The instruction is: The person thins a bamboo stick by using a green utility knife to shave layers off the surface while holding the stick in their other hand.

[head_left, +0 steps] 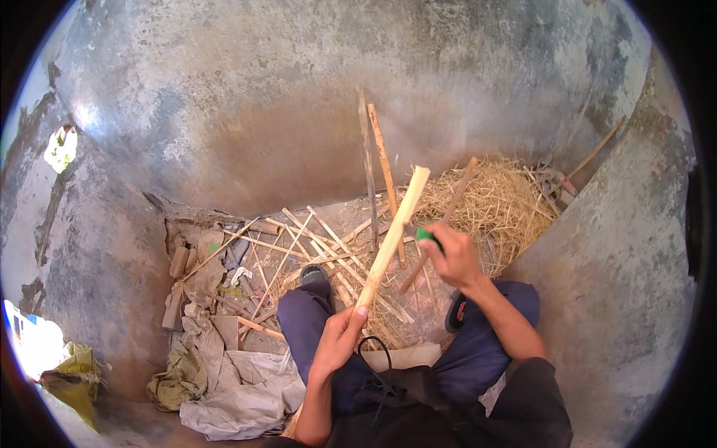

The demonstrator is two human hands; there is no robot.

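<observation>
So the person was sitting on the ground in a corner between grey concrete walls [299,112], legs in dark blue trousers [306,321] stretched out in front. The left hand [337,340] was wrapped tight around the lower end of a pale split bamboo stick [392,235], which angled up and away toward the wall, its top end well clear of the floor. The right hand [452,257] was up beside the middle of that stick, closed around a small green-handled tool [424,235], fingers curled over it; I couldn't tell if the tool was actually touching the bamboo or just next to it. The two hands were apart, left low and near the lap, right higher and further out.

Around the feet there was a scatter of thin bamboo slivers [314,246] lying crisscross on the dirt, a couple of longer sticks [377,164] leaning on the wall, and a pile of dry straw [500,201] off to the right. Crumpled sacks and rags [239,381] were bunched on the left side
</observation>
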